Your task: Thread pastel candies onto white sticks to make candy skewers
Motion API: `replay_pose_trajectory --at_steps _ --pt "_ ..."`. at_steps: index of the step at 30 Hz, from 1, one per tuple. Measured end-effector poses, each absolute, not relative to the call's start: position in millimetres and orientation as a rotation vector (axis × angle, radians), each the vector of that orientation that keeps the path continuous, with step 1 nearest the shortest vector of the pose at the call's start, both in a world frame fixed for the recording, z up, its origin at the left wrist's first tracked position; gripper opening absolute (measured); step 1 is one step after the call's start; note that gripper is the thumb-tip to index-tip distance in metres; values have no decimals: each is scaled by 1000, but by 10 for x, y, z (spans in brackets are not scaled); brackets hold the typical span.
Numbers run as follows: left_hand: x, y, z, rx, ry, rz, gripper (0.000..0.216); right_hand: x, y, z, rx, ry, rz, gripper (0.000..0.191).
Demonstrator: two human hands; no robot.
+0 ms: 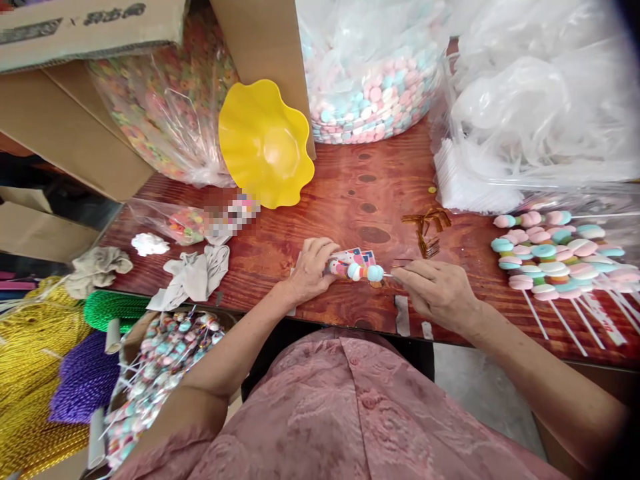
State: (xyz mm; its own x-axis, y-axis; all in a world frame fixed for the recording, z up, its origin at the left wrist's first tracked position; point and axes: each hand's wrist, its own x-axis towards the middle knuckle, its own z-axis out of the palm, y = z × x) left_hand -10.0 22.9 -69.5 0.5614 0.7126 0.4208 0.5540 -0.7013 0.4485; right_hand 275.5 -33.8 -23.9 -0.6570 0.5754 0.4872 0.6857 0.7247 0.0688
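Lying left to right: candy skewer (367, 272).
Left hand (313, 270) grasps printed wrapper (354, 257); right hand (440, 293) seemingly pinches stick (388, 275) at right.

Nothing legible. Dark printed characters (115, 13) on carton flap (95, 41), far beyond and left of the fingers of the left hand (313, 270): can't be made out. Red marking on white strip (603, 320), well right of the right hand (443, 293)'s fingers: too blurred. Printed cards (369, 257) by left fingertips: too small.
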Motion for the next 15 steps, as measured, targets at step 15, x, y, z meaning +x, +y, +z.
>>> replay_pose_trajectory --at_steps 15 --pt "107 123 -475 2790 1259 394 13 2528 -553 -151 -1305 -2470 33 31"
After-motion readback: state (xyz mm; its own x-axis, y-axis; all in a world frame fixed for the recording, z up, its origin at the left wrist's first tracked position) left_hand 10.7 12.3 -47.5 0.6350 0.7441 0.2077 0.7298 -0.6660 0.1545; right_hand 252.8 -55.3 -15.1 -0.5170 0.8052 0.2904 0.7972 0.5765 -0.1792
